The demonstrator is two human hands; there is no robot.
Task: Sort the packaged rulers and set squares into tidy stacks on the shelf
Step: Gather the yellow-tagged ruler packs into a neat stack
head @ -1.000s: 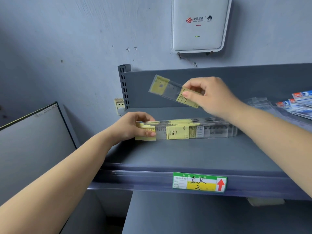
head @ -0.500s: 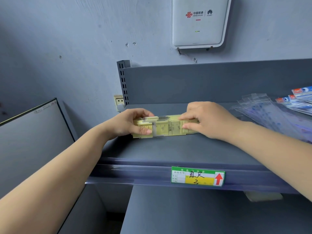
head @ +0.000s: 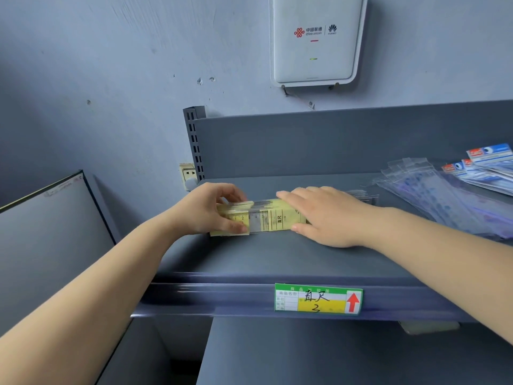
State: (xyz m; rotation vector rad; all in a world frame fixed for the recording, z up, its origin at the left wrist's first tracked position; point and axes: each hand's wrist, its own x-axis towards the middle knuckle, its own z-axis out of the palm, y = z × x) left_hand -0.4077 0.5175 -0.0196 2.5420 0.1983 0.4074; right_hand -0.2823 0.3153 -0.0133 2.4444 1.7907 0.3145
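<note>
Two hands work one stack of rulers [head: 266,218] lying on the grey shelf [head: 277,257], near its left end and just in front of the back panel; the left hand [head: 206,211] grips the stack's left end, thumb against the front face and fingers curled over the top; the right hand [head: 327,215] lies flat over the right part with straight fingers, pressing down and holding nothing. Each ruler sits in a clear sleeve with a yellow card insert; the pile looks light and stiff along its length, yet the sleeves are probably slick, so the layers are likely to slide over one another and fan out if pushed from one side only; the surest hold seems to be at the two short ends, squeezing inward while a palm keeps the top level. To the right, well apart from the stack, loose clear packets [head: 433,198] lie fanned and overlapping, with blue-headed packets [head: 483,168] beyond them; these appear still unsorted, floppier and thinner, and would likely need squaring by their edges. A price tag [head: 318,298] is fixed on the shelf's front rail.
</note>
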